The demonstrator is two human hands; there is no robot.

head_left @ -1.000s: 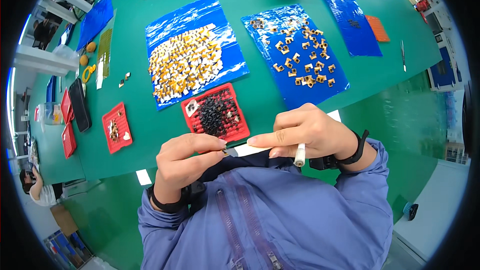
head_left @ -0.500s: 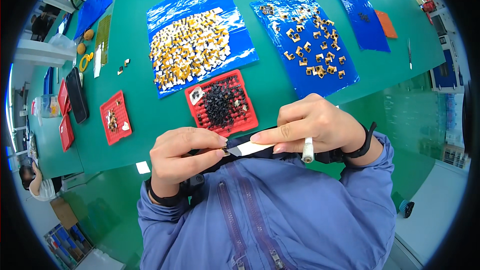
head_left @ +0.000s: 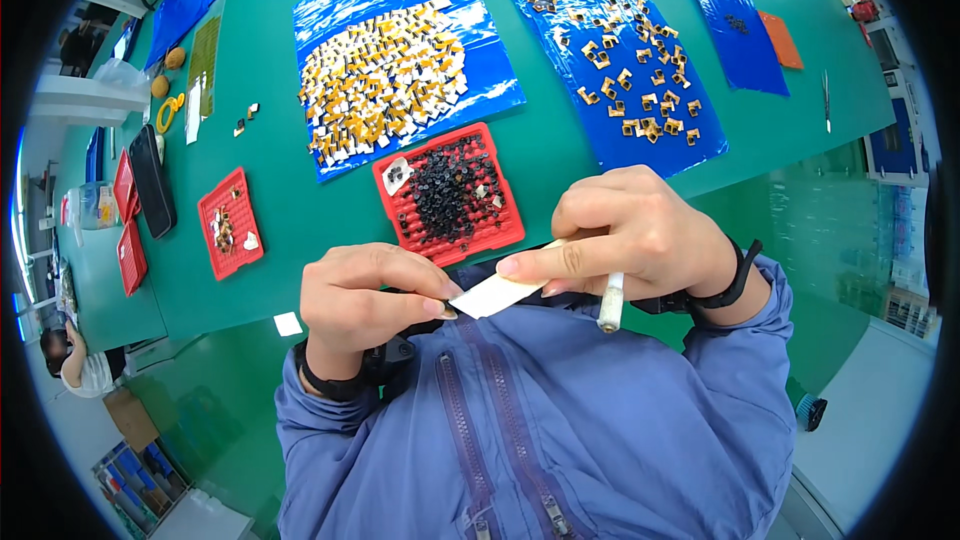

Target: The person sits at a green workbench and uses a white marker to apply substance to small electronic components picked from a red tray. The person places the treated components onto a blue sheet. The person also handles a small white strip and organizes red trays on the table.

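My left hand (head_left: 375, 292) is closed in a pinch, with a small dark piece (head_left: 450, 311) at its fingertips; most of that piece is hidden. Between the thumb and fingers of my right hand (head_left: 635, 240) is a flat white blade-like strip (head_left: 495, 295) with a slanted end. That end meets the left fingertips at the small piece. A white stick (head_left: 611, 305) with a worn tip also sticks out below my right hand. Just beyond both hands is a red tray (head_left: 508, 202) heaped with small black parts (head_left: 445, 190).
Blue sheets on the green table bear many white-and-amber pieces (head_left: 385, 80), scattered gold-brown brackets (head_left: 650, 100) and a few dark bits (head_left: 737, 24). A smaller red tray (head_left: 238, 258), a black case (head_left: 151, 180) and yellow scissors (head_left: 168, 114) are at left; tweezers (head_left: 826, 100) lie far right.
The strip has tilted in my right hand: its slanted end looked grey before and now shows white. The table things sit slightly higher in the picture. Both hands keep their grip.
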